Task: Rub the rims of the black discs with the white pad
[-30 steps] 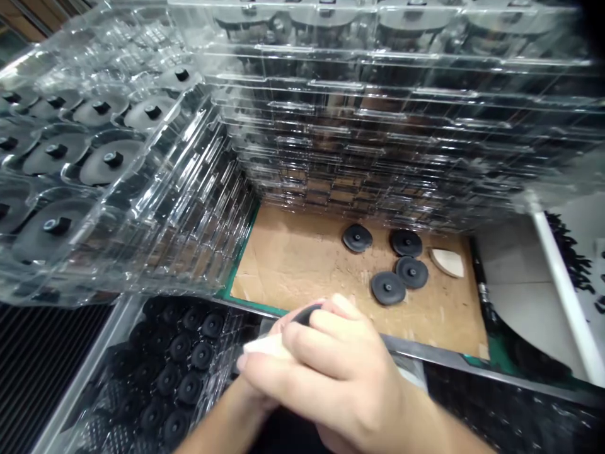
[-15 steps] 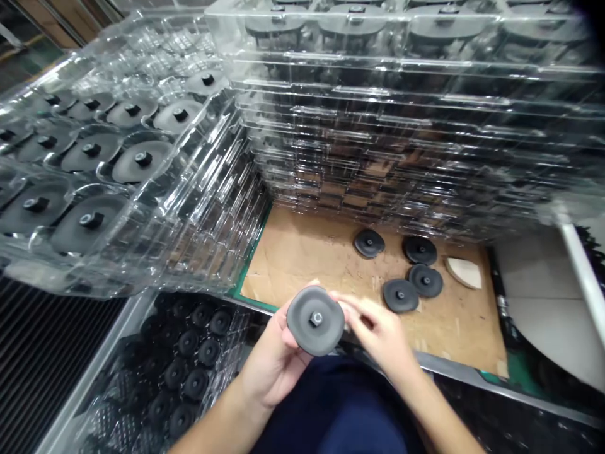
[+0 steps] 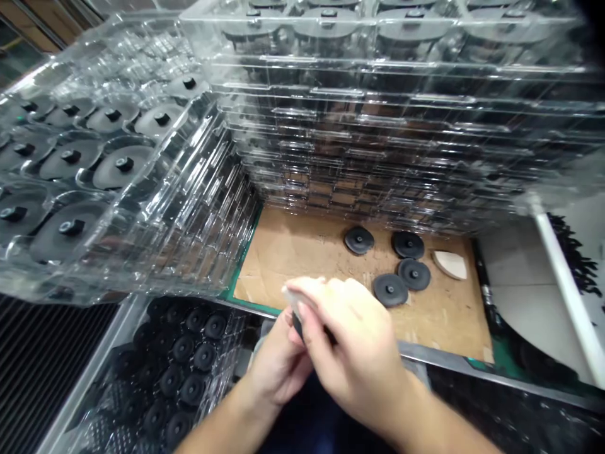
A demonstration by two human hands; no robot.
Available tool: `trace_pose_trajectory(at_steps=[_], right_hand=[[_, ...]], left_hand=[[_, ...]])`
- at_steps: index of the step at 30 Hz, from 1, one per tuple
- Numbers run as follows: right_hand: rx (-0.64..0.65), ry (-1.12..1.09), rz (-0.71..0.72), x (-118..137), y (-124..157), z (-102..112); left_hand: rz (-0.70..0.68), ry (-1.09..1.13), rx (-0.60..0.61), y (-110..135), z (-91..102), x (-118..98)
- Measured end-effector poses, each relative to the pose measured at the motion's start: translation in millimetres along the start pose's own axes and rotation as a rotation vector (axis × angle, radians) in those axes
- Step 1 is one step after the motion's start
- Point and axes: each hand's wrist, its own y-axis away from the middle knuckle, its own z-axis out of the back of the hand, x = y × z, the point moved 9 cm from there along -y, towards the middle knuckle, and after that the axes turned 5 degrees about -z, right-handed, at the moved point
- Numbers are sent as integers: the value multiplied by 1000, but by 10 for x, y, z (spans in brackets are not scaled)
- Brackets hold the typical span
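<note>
My left hand (image 3: 278,366) grips a black round disc (image 3: 297,324), of which only a dark edge shows between my hands. Over it, my right hand (image 3: 362,337) is closed, its thumb and fingers bent around a pale, thin-edged piece (image 3: 293,294) that I cannot make out. The right hand hides most of the disc. Beyond my hands, several similar black discs with a raised centre, one of them the nearest disc (image 3: 390,290), lie on a brown cardboard sheet (image 3: 283,252).
A tall stack of clear plastic trays (image 3: 340,135) rises behind the cardboard. Another tray stack (image 3: 155,208) filled with discs stands at left. A pale wedge-shaped piece (image 3: 450,265) lies to the right. Below left is a clear tray of smaller black parts (image 3: 183,348).
My right hand has come across from the disc's right edge and now covers it. The disc has tilted from face-up to nearly edge-on. The view has shifted slightly.
</note>
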Motion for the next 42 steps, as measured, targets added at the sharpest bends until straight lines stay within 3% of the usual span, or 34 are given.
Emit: trace_pose_trajectory(at_steps=[4, 7, 14, 19, 24, 28, 33, 35, 37, 39, 42], right_hand=[[149, -113, -26, -41, 78, 2], [209, -55, -114, -173, 198, 88], [-90, -161, -506, -718, 459, 328], [-77, -257, -687, -981, 684, 209], [-94, -243, -830, -1102, 859, 105], [-41, -236, -784, -1123, 824, 60], [-125, -177, -699, -938, 611, 262], [-132, -170, -557, -703, 442, 297], [-108, -138, -328, -396, 272, 278], [-38, -79, -142, -159, 169, 192], [116, -35, -103, -92, 106, 13]], left_hand=[[-38, 48, 73, -7, -19, -42], [-15, 90, 67, -22, 30, -24], [-16, 207, 114, 7, -115, -85], [28, 231, 2, -4, -2, -44], [51, 242, -29, -4, 45, 8], [47, 246, -14, -7, 25, 2], [37, 222, 10, -4, -26, 30], [13, 199, 4, -2, -39, 30], [9, 154, -2, 0, -50, 32], [7, 94, -19, 1, -44, 15], [-31, 34, -79, 0, 2, -47]])
